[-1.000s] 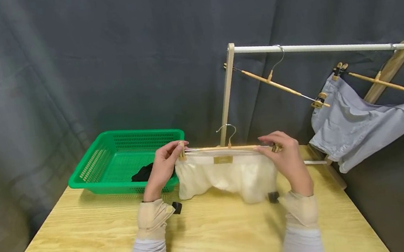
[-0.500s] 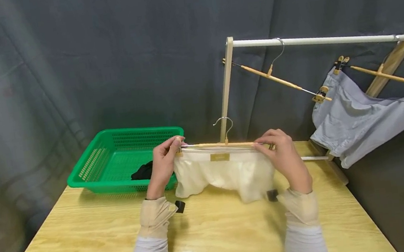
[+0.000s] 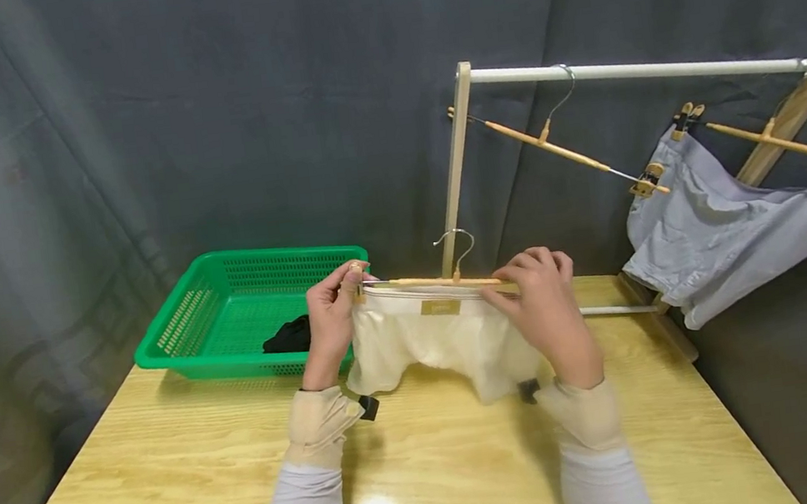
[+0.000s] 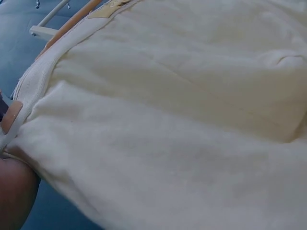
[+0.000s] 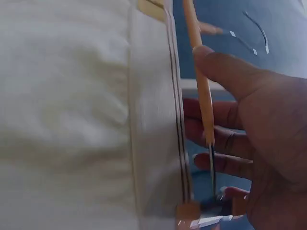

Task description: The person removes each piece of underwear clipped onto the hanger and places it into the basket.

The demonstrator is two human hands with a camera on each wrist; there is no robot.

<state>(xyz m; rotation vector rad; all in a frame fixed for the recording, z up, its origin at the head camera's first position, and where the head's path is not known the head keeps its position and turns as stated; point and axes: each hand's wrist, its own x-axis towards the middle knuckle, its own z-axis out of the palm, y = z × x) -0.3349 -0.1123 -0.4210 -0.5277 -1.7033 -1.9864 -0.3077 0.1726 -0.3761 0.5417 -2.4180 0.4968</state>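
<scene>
Your table (image 3: 431,475) is pale wood-grain, shiny where the light hits; a creased dark-grey curtain (image 3: 241,95) backs it. Far L, a perforated green plastic basket (image 3: 183,366) w/ crumpled black cloth (image 3: 289,336); R, a white-barred wooden rack (image 3: 683,69) w/ smooth grey-blue shorts (image 3: 710,223) on a clip hanger. The cream garment (image 3: 422,342) (soft, puckered, tan label at the waistband) hangs btwn your hands from a wood-and-metal hanger (image 3: 422,282). Your L hand (image 3: 331,315) pinches its end clip, exact fingertip contact hard to tell; your R hand (image 3: 547,310) grips the bar btwn thumb & fingers.
</scene>
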